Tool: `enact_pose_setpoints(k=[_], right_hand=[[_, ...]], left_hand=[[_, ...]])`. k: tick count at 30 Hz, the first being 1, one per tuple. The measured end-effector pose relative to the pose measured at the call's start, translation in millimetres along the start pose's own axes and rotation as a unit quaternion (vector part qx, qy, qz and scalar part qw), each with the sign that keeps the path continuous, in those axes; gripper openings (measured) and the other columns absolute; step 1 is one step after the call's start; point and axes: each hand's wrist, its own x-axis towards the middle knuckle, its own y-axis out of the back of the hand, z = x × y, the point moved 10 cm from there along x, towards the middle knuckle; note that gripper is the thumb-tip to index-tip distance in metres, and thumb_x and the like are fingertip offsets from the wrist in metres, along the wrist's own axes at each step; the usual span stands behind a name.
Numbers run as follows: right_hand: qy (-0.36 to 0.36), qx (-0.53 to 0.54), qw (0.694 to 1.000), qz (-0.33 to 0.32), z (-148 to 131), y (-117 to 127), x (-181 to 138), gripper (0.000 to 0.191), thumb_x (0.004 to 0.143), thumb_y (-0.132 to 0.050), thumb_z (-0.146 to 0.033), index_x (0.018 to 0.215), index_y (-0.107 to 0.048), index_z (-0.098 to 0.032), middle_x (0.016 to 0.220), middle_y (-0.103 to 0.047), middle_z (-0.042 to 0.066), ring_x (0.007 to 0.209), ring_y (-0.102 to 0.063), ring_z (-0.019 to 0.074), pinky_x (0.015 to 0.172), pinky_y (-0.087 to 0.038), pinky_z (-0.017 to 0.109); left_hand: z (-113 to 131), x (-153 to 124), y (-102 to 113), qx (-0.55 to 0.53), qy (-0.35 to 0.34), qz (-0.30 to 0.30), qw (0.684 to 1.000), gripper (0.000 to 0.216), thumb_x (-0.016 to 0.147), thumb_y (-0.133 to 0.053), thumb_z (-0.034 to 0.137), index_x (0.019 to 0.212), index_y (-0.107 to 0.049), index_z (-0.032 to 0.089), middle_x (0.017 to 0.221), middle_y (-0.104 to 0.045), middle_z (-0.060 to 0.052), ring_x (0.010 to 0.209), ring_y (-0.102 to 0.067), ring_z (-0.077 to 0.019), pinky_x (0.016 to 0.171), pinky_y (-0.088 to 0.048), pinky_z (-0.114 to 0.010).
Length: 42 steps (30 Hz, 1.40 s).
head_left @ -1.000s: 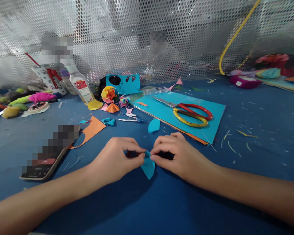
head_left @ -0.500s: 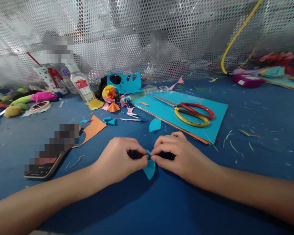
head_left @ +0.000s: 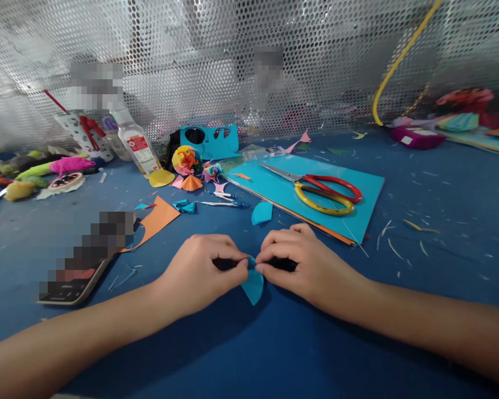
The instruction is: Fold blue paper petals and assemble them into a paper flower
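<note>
Between my hands is a small piece of blue paper (head_left: 254, 287), folded, with its wide rounded end hanging toward me. My left hand (head_left: 205, 269) pinches its upper left edge between thumb and forefinger. From the other side, my right hand (head_left: 297, 257) pinches the same paper near its top, fingertips almost meeting those of the left. The fingers partly hide the upper part of the paper. Just beyond my hands lies another blue paper wedge (head_left: 261, 213), flat on the blue table (head_left: 274, 354).
Scissors (head_left: 330, 191) lie on a stack of coloured paper (head_left: 368, 194). A phone (head_left: 83, 282) and an orange paper scrap (head_left: 160, 221) are at left, with a compass (head_left: 220, 204) beyond. A glue bottle (head_left: 139, 147) and paper flowers (head_left: 187, 160) stand near the perforated metal screen (head_left: 216, 50).
My left fingertips have shifted slightly left along the blue paper, opening a small gap from the right fingertips. Both hands still pinch it. The view has shifted very slightly.
</note>
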Motion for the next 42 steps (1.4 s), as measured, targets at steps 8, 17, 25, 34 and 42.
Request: enact_pose_setpoints(k=[8,17,25,34,42], right_hand=[[-0.001,0.002,1.0,-0.006,-1,0,1,0.009,0.081,-0.056,-0.024,0.076,-0.064,-0.023,0.081,-0.064,-0.002,0.074,-0.055,0.0123,0.077,-0.026,0.033],[0.011,0.003,1.0,-0.012,-2,-2,1,0.01,0.083,-0.054,-0.023,0.079,-0.063,-0.023,0.084,-0.063,-0.003,0.076,-0.055,0.0117,0.077,-0.025,0.032],[0.016,0.002,1.0,-0.006,-3,-1,1,0.009,0.082,-0.055,-0.021,0.079,-0.063,-0.022,0.083,-0.064,-0.002,0.076,-0.055,0.0123,0.077,-0.026,0.033],[0.01,-0.003,1.0,-0.003,-2,0,1,0.009,0.082,-0.054,-0.02,0.079,-0.062,-0.022,0.083,-0.064,-0.002,0.076,-0.056,0.0128,0.077,-0.027,0.033],[0.01,-0.002,1.0,-0.005,-2,0,1,0.01,0.082,-0.054,-0.022,0.078,-0.063,-0.023,0.083,-0.064,-0.002,0.077,-0.056,0.0128,0.077,-0.027,0.033]], left_hand=[[0,3,0,-0.006,-0.03,0.009,0.999,0.015,0.075,-0.058,0.019,0.07,-0.071,0.018,0.063,-0.059,0.001,0.053,-0.048,-0.0072,0.048,-0.034,-0.018],[1,3,1,-0.022,-0.04,0.013,0.999,0.01,0.073,-0.061,0.019,0.071,-0.071,0.018,0.065,-0.061,0.001,0.054,-0.051,-0.0073,0.049,-0.037,-0.017],[14,-1,2,0.047,-0.071,0.016,0.996,0.016,0.072,-0.054,0.014,0.069,-0.069,0.016,0.063,-0.059,0.0,0.052,-0.049,-0.0072,0.047,-0.035,-0.017],[15,-1,3,0.053,-0.09,0.026,0.994,0.017,0.074,-0.054,0.014,0.07,-0.07,0.017,0.064,-0.06,-0.001,0.055,-0.051,-0.0082,0.05,-0.037,-0.018],[10,0,2,0.027,-0.087,0.022,0.996,0.013,0.075,-0.057,0.017,0.071,-0.07,0.017,0.066,-0.061,-0.001,0.055,-0.051,-0.0079,0.052,-0.038,-0.018]])
